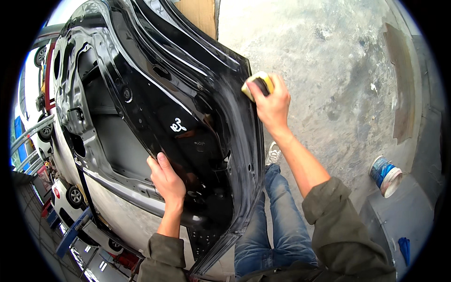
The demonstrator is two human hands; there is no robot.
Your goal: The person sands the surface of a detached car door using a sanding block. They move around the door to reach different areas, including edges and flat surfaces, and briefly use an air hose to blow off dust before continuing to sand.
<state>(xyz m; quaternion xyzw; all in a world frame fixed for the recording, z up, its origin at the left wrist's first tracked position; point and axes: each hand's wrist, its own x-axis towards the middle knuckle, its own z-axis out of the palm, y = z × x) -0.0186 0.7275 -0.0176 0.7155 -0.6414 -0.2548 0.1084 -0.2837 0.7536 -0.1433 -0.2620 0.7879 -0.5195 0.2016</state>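
Observation:
A black car door (188, 155) stands before me with its inner side showing. A dull, scuffed band with whitish dust runs along its right edge, and white marks are scrawled on the glossy part. My left hand (168, 181) grips the rim of the large opening in the door's inner panel, the thumb on top and the fingers partly hidden. My right hand (272, 103) is closed round a yellow and black sanding pad (257, 86), pressed against the upper right edge of the door. The pad's working face is hidden.
Brown cardboard (199, 16) lies behind the door. To the right, a paint-smeared bucket (386, 176) stands on the stained concrete floor (338, 84), with a blue item (404, 250) lower down. Parked cars (68, 199) and metal rails are at the far left. My shoe (273, 153) is beside the door.

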